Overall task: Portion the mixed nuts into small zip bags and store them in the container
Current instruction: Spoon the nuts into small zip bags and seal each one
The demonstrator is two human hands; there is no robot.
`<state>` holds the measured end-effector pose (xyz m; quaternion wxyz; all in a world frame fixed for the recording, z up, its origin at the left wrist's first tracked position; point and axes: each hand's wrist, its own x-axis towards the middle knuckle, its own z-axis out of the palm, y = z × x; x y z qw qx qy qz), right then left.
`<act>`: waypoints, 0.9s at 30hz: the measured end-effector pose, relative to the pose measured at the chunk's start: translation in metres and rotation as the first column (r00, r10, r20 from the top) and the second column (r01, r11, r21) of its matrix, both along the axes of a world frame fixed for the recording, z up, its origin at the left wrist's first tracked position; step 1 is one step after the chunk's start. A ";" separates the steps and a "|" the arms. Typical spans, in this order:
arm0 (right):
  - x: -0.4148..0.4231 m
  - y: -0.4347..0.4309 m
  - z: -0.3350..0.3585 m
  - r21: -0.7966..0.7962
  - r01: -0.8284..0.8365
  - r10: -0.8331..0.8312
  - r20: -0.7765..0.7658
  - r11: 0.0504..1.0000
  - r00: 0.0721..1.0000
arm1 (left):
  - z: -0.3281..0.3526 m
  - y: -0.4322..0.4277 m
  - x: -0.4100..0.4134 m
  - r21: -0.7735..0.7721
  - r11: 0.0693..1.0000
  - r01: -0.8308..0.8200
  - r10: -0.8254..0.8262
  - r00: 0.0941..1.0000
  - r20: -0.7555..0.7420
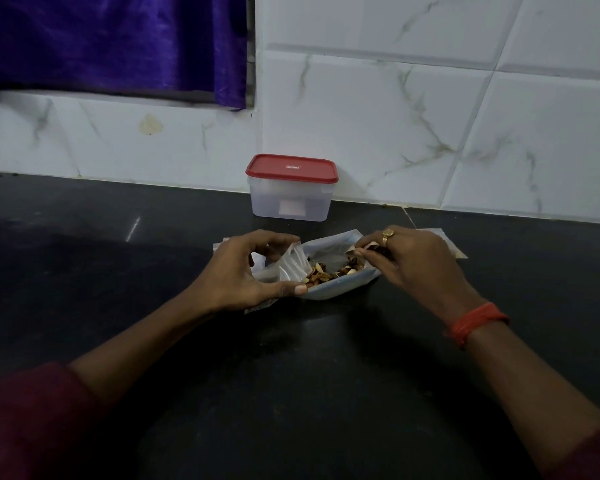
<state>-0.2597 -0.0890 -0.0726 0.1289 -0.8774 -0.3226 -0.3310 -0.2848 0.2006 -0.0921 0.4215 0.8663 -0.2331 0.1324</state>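
Note:
Mixed nuts (329, 270) lie in a large opened packet (336, 292) on the dark counter. My left hand (246, 271) grips a small clear zip bag (291, 266) at the packet's left end, its mouth held open. My right hand (413, 263), with a gold ring, hovers over the packet's right end with fingertips curled round some nuts. A clear plastic container (290, 199) with a red lid (291, 168) stands closed against the wall behind the packet.
More flat zip bags (454, 242) lie on the black counter (153, 258) behind my right hand, and another shows under my left hand. A white tiled wall (430, 116) and a purple curtain (111, 43) are at the back.

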 end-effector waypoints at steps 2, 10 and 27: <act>0.001 0.001 -0.003 0.012 0.080 -0.079 -0.066 0.997 0.995 | -0.001 0.000 0.001 0.001 1.000 0.007 -0.007 1.000 -0.009; 0.000 0.001 0.004 0.178 0.080 -0.061 -0.111 0.981 0.992 | 0.000 0.002 0.002 0.017 1.000 0.023 -0.023 1.000 0.009; -0.006 0.024 -0.002 0.562 0.409 0.022 -0.606 0.719 0.795 | 0.001 0.000 0.001 -0.009 1.000 0.000 0.000 1.000 -0.005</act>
